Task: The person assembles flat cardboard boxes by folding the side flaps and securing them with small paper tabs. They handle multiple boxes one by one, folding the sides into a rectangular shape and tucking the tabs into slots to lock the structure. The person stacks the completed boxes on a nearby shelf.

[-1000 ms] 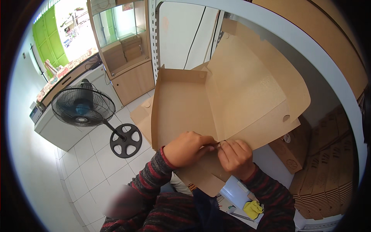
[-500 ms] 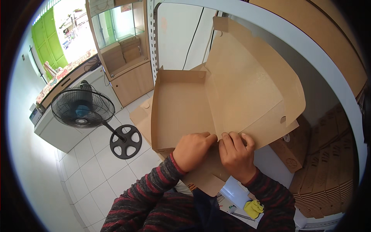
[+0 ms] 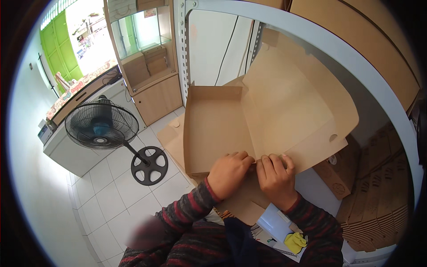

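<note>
A brown cardboard box (image 3: pixel 218 120) stands before me with its tray walls raised. Its wide lid (image 3: pixel 291 95) tilts up to the right, joined to the tray along a crease. At the near end of that crease my left hand (image 3: pixel 230 174) pinches the box's front wall edge, fingers closed over it. Just beside it my right hand (image 3: pixel 276 180) grips the lid's near corner, thumb and fingers pressed together. A cardboard flap (image 3: pixel 249 207) hangs down toward me beneath both hands. What the fingertips do inside the fold is hidden.
A black standing fan (image 3: pixel 101 127) is on the tiled floor at left, by a white counter (image 3: pixel 93 140). Stacked folded cardboard (image 3: pixel 376 218) fills the lower right under a white metal shelf frame (image 3: pixel 378 62). A yellow cloth (image 3: pixel 295 242) lies near my right forearm.
The whole view has shifted slightly, so everything sits a little further right and lower. Both hands keep their hold at the box's crease, with small finger movements.
</note>
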